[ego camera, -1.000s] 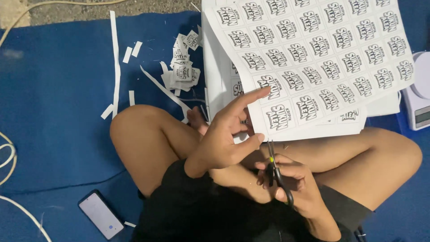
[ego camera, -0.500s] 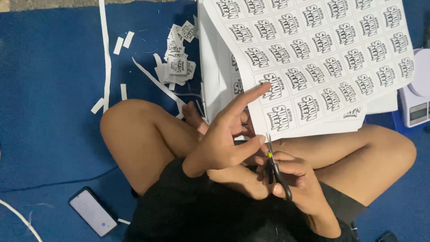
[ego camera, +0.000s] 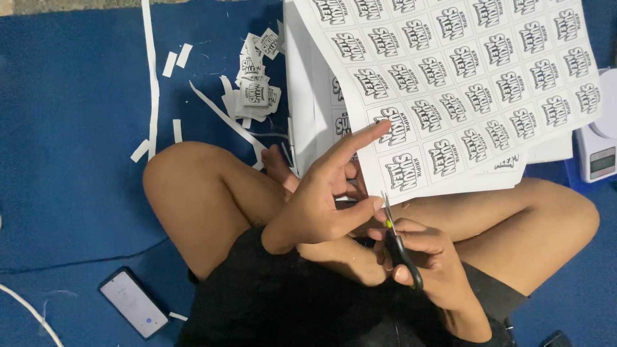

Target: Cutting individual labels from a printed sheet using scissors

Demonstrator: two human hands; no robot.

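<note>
Closest to me, my right hand [ego camera: 427, 266] is curled shut around the black handles of a pair of scissors [ego camera: 397, 241], blades pointing up at the lower edge of the printed label sheet [ego camera: 463, 96]. Just beside it, my left hand [ego camera: 324, 199] pinches that same lower edge, thumb under and near the blade tips, index finger stretched out flat across one of the printed labels, the other fingers tucked behind the paper. I sit cross-legged, and the sheet's near edge hangs over my knees; more white sheets lie stacked under it.

Down by my left thigh a smartphone [ego camera: 133, 302] lies face up on the blue mat [ego camera: 71, 141], with a white cable [ego camera: 32, 313] at the mat's near left corner. Farther out, beyond my left knee, a small pile of cut labels [ego camera: 256, 90] sits on the mat, touching the left edge of the paper stack. Long thin paper strips [ego camera: 152, 83] and short offcuts are scattered left of the pile. At the right edge, a white digital scale [ego camera: 598, 154] peeks from under the sheets.
</note>
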